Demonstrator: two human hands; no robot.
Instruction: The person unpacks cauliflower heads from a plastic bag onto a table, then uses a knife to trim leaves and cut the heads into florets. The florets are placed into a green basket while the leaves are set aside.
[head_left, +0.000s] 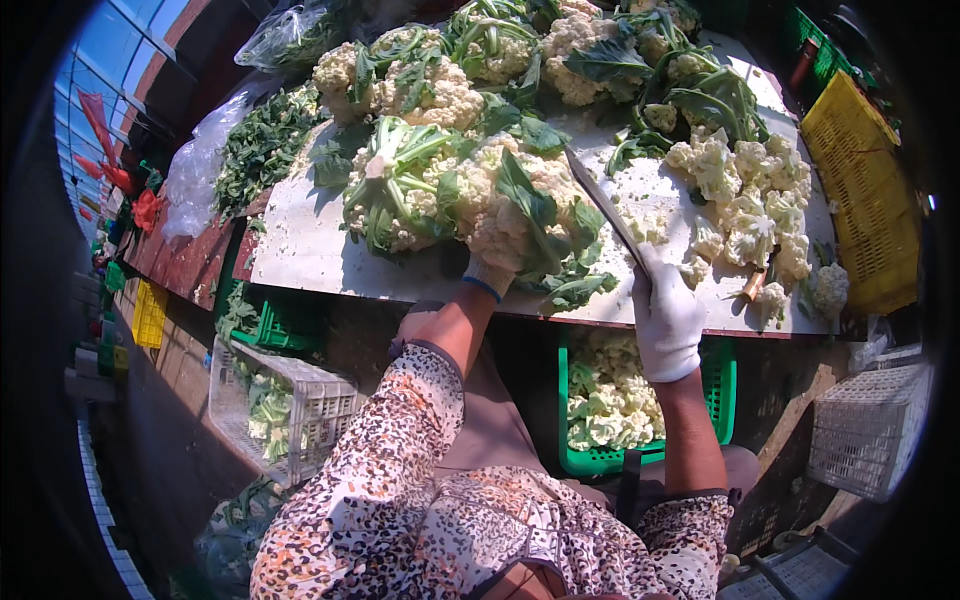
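My left hand (487, 271), in a knit glove with a blue-edged cuff, is mostly hidden beneath a leafy cauliflower head (499, 206); its fingers do not show, so its grip is unclear. In a white glove, my right hand (666, 311) is closed around a long knife (609, 208), whose blade slants up and left beside the cauliflower. Another head (397, 180) lies stem up just left of it. Cut cauliflower florets (750, 199) are heaped on the white tabletop (300, 247) at the right. More whole heads (431, 90) with leaves lie at the back.
Below the table's edge, a green crate (574, 461) holds florets. A whitish crate (300, 412) with cauliflower pieces stands lower left. Yellow crate (862, 195) and another whitish crate (862, 427) are at right. Leaf trimmings (266, 146) and clear plastic (202, 165) lie at left. A wooden-handled tool (754, 285) rests among florets.
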